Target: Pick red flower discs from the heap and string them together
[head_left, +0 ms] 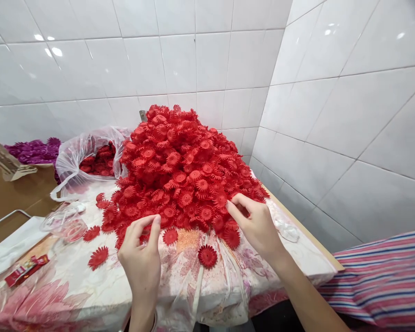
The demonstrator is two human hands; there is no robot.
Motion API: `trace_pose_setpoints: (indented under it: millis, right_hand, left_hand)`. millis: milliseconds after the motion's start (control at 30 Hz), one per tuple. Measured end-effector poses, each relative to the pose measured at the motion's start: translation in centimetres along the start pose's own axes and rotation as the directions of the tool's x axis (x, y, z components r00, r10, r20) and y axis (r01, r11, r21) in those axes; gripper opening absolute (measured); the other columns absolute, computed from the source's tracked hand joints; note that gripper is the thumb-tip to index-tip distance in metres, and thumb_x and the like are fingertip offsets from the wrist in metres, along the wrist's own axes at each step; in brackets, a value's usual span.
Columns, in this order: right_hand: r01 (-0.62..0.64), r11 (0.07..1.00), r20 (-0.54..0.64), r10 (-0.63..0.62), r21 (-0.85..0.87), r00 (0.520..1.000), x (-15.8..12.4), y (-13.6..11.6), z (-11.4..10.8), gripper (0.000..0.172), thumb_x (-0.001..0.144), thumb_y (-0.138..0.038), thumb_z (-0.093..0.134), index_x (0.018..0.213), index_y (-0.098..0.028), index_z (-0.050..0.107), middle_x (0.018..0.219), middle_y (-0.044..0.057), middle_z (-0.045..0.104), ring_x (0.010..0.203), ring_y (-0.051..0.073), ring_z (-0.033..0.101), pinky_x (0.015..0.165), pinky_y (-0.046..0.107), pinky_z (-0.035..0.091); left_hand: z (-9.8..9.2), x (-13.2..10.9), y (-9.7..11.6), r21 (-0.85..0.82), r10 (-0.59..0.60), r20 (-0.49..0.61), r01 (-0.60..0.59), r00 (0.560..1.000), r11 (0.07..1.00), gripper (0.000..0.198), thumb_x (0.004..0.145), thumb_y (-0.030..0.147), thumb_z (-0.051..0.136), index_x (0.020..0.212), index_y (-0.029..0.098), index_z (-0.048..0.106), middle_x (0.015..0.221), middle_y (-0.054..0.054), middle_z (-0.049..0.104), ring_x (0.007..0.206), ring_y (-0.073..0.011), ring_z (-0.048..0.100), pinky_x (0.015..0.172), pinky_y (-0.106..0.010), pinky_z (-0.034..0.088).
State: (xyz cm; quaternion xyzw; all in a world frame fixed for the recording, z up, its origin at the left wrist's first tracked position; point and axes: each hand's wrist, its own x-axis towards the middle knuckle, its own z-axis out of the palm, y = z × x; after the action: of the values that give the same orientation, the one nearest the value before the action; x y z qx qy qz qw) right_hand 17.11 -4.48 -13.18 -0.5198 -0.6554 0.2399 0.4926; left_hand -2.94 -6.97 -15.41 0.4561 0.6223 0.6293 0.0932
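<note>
A tall heap of red artificial flower heads covers the middle of the table. At its front left, my left hand has thumb and forefinger brought together at the tips; anything between them is too small to make out. My right hand reaches to the heap's front right edge, its fingertips pinched at the rim of a red flower head. Between the hands lies a darker red flower head, face up on pale strips. Another single flower head rests beside my left fingertips.
A clear plastic bag of dark red flower heads stands left of the heap, with purple flowers behind a cardboard box. A red wrapper lies at left. Tiled walls close off the back and right; striped cloth hangs at right.
</note>
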Motion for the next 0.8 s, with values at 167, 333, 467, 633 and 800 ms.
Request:
trace_pose_setpoints:
  millis: [167, 333, 467, 633, 800]
  right_hand:
    - [-0.026, 0.989, 0.285, -0.017, 0.145, 0.958, 0.1, -0.6, 0.0, 0.026, 0.085, -0.029, 0.048, 0.062, -0.019, 0.041, 0.057, -0.005, 0.038, 0.054, 0.010, 0.036, 0.050, 0.024, 0.027]
    - [-0.027, 0.989, 0.382, -0.031, 0.147, 0.924, -1.2, -1.4, 0.5, 0.025, 0.086, -0.025, 0.049, 0.063, -0.018, 0.045, 0.060, -0.005, 0.042, 0.057, 0.010, 0.039, 0.053, 0.023, 0.029]
    - [0.016, 0.995, 0.396, -0.055, 0.099, 0.917, -1.9, -1.7, 0.5, 0.026, 0.088, -0.026, 0.050, 0.064, -0.018, 0.048, 0.064, -0.004, 0.049, 0.062, 0.011, 0.045, 0.058, 0.023, 0.032]
    - [0.035, 0.996, 0.403, -0.064, 0.077, 0.913, -2.5, -1.6, 0.2, 0.026, 0.088, -0.023, 0.049, 0.063, -0.018, 0.048, 0.064, -0.004, 0.050, 0.062, 0.011, 0.046, 0.057, 0.024, 0.032]
    - [0.075, 0.997, 0.270, -0.079, 0.026, 0.960, -2.5, -1.2, 0.5, 0.028, 0.088, -0.023, 0.048, 0.061, -0.018, 0.045, 0.061, -0.003, 0.046, 0.057, 0.011, 0.043, 0.054, 0.024, 0.030]
  left_hand:
    - [0.3, -1.0, 1.5, -0.111, -0.006, 0.434, 0.060, 0.901, 0.992, 0.025, 0.075, 0.042, 0.063, 0.087, 0.021, 0.070, 0.093, -0.005, 0.070, 0.089, -0.0221, 0.062, 0.077, -0.030, 0.048]
    - [0.9, -2.5, 2.7, -0.106, 0.089, 0.477, -0.044, 0.874, 0.993, 0.031, 0.073, 0.034, 0.068, 0.102, 0.024, 0.063, 0.102, -0.005, 0.066, 0.094, -0.0214, 0.061, 0.079, -0.032, 0.050]
    - [1.1, -3.0, 2.6, -0.075, 0.252, 0.328, -0.241, 0.910, 0.968, 0.028, 0.078, 0.027, 0.064, 0.105, 0.023, 0.060, 0.111, -0.007, 0.060, 0.105, -0.0223, 0.057, 0.086, -0.035, 0.048]
    - [0.4, -3.0, 2.1, 0.044, 0.352, 0.362, -0.394, 0.863, 0.918, 0.008, 0.082, 0.027, 0.059, 0.080, 0.024, 0.066, 0.114, -0.007, 0.056, 0.108, -0.0245, 0.054, 0.091, -0.040, 0.044]
    - [0.5, -1.9, 1.7, 0.194, 0.337, 0.234, -0.383, 0.912, 0.903, 0.018, 0.085, 0.030, 0.053, 0.075, 0.020, 0.064, 0.106, -0.009, 0.058, 0.104, -0.0269, 0.054, 0.088, -0.044, 0.044]
